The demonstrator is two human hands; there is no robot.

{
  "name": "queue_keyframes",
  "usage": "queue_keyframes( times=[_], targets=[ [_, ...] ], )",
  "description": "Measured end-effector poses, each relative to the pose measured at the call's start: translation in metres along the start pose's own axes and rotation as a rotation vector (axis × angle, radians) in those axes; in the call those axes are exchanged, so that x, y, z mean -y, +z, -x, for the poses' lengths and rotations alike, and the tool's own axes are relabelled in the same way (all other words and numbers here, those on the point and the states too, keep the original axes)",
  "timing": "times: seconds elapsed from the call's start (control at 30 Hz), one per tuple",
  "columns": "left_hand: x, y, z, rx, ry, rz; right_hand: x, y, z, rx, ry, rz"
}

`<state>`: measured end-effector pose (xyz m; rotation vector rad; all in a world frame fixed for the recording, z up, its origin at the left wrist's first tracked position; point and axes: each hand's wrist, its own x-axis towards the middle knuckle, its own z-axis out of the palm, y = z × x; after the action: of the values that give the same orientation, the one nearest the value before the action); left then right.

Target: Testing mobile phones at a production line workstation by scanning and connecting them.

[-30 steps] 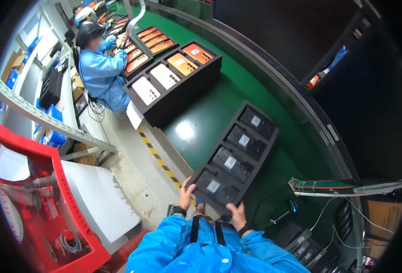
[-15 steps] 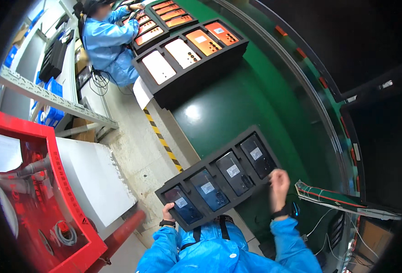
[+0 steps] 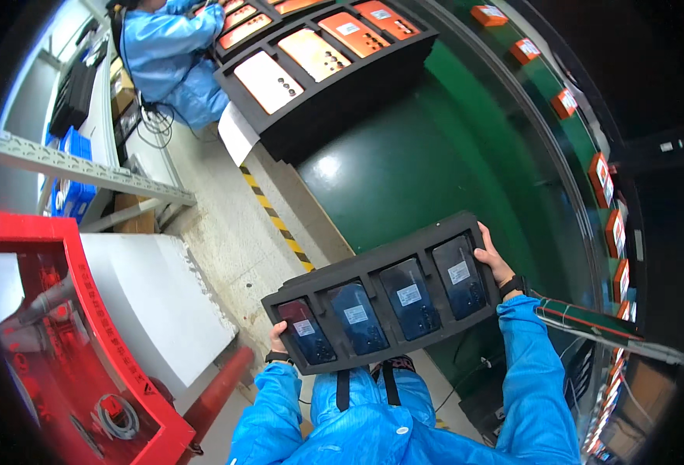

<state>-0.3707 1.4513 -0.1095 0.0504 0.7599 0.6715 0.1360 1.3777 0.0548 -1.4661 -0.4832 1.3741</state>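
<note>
My left hand [image 3: 278,338] is closed on the left end of a black foam tray [image 3: 466,222]. At its right end, my right hand [image 3: 494,262] grips the same tray, with the thumb over the rim and the other fingers partly hidden. The tray is held slightly tilted in front of my body, its right end farther from me. In its slots lie several dark blue smartphones [image 3: 418,316], backs up, each with a white label and dark camera lenses at a corner.
Beyond the green work surface [image 3: 388,170], a stack of black trays [image 3: 342,108] holds orange and pale phones [image 3: 271,81]. A person in blue [image 3: 168,54] works at the far left. A red-framed cabinet [image 3: 71,240] stands left; orange-and-white boxes [image 3: 601,180] line the right.
My right hand has come onto the tray's right end, where it was apart before. The tray has turned slightly and shifted right. My view has moved closer to the stack.
</note>
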Motion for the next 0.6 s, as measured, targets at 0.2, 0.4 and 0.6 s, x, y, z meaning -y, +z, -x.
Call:
queue_keyframes(
  times=[0.2, 0.4, 0.6],
  targets=[
    [-0.065, 0.027, 0.048, -0.099, 0.014, -0.301, -0.020, 0.027, 0.086, -0.021, -0.071, -0.206],
    [-0.100, 0.110, 0.107, 0.021, -0.101, -0.406, -0.080, 0.066, 0.253, -0.280, -0.193, -0.298],
    [-0.037, 0.195, 0.148, 0.121, -0.261, -0.782, -0.189, 0.093, 0.445, -0.653, -0.270, -0.720]
  ],
)
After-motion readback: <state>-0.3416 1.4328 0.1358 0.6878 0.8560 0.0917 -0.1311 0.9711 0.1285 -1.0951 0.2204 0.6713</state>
